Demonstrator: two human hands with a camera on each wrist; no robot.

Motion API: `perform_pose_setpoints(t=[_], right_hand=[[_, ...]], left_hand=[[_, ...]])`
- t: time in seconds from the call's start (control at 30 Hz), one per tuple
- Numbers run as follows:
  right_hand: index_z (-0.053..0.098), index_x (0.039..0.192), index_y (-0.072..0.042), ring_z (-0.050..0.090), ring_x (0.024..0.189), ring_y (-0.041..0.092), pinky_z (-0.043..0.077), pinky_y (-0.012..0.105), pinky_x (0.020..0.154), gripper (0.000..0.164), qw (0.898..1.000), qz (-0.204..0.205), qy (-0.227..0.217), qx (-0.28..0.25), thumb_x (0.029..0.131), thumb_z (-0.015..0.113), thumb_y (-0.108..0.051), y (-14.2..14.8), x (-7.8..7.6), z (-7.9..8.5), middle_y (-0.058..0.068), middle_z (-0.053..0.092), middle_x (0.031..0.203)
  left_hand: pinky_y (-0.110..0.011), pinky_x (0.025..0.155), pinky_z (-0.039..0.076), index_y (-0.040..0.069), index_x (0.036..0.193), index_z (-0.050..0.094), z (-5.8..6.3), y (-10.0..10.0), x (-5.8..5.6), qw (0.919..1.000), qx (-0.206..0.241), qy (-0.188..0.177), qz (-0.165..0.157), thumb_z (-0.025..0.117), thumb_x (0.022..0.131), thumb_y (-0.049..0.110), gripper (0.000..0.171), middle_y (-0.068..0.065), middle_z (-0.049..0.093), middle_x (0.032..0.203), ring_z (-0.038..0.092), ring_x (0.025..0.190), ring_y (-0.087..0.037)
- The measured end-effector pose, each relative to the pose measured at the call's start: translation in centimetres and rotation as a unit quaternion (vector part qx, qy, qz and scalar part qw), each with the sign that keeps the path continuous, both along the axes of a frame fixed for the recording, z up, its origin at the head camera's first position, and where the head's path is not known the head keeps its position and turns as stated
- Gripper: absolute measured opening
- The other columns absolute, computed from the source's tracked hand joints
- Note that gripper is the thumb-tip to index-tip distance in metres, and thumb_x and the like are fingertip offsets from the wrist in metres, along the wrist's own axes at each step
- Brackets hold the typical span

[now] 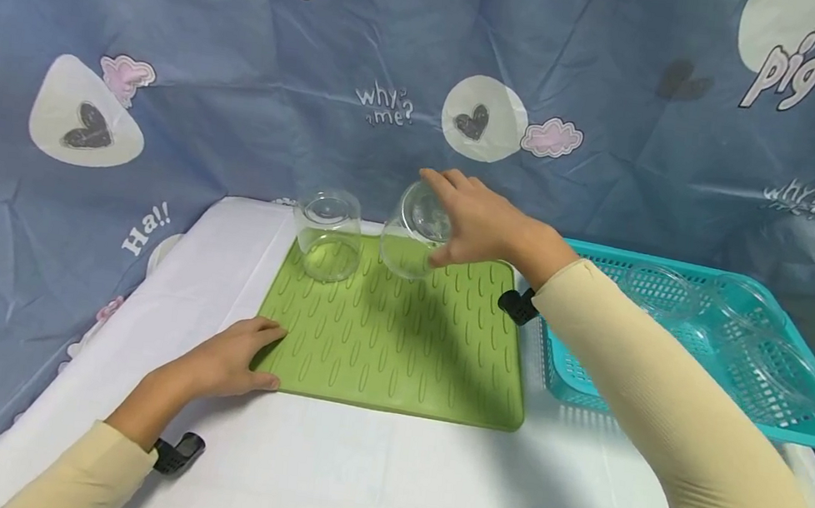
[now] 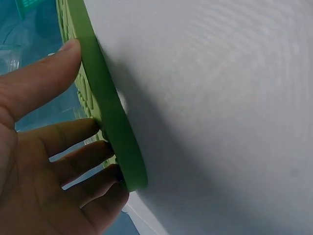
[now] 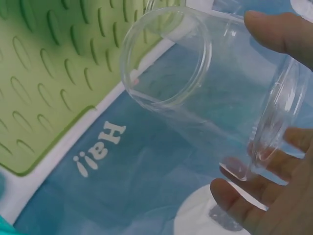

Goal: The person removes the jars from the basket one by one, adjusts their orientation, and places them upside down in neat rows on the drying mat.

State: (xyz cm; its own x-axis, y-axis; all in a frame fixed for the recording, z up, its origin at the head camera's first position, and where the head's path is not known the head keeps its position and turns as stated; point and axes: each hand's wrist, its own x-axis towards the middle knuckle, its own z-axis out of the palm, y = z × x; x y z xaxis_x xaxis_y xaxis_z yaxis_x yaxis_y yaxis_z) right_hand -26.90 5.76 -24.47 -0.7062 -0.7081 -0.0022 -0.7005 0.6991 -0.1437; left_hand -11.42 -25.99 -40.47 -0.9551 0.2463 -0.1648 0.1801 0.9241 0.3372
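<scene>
My right hand (image 1: 482, 221) grips a clear cup (image 1: 409, 242) near its base, thumb on one side and fingers on the other. The cup is tilted over the back of the green ribbed mat (image 1: 397, 345), and its round mouth points away from the palm in the right wrist view. Left of it, a second clear cup (image 1: 328, 237) stands mouth down on the mat's back left part. At the front left corner of the mat rests my left hand (image 1: 230, 355), fingers spread and fingertips at the edge; the left wrist view shows thumb and fingers along the mat's rim.
To the right of the mat stands a turquoise slotted basket (image 1: 566, 381) with several clear cups (image 1: 779, 372) in it, partly behind my right forearm. A blue printed cloth (image 1: 279, 122) hangs behind the white-covered table (image 1: 321, 479).
</scene>
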Motion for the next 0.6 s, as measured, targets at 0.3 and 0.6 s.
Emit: perform_pose_setpoints(t=[0.3,0.6], right_hand=[[0.015,0.16,-0.014,0.044,0.132,0.035,0.045,0.05,0.111,0.115,0.999,-0.032,-0.024,-0.005,0.071,0.084,-0.042,-0.2,-1.1,-1.4,0.021,0.036,0.151],[0.014,0.161,-0.019,0.038,0.14,0.038,0.039,0.054,0.116,0.113,0.994,-0.076,-0.058,-0.049,0.074,0.083,-0.042,-0.7,-2.8,-3.0,0.02,0.029,0.156]], left_hand=[[-0.06,0.111,0.041,-0.008,0.141,0.048,0.0,0.3,0.1,0.9999,0.008,0.009,0.001,0.08,0.082,0.028,0.076,-0.028,0.047,0.144,0.045,0.133,-0.049],[-0.06,0.111,0.04,-0.008,0.141,0.048,-0.1,0.3,0.1,0.9999,0.008,0.006,0.003,0.08,0.082,0.026,0.076,-0.028,0.046,0.144,0.044,0.133,-0.049]])
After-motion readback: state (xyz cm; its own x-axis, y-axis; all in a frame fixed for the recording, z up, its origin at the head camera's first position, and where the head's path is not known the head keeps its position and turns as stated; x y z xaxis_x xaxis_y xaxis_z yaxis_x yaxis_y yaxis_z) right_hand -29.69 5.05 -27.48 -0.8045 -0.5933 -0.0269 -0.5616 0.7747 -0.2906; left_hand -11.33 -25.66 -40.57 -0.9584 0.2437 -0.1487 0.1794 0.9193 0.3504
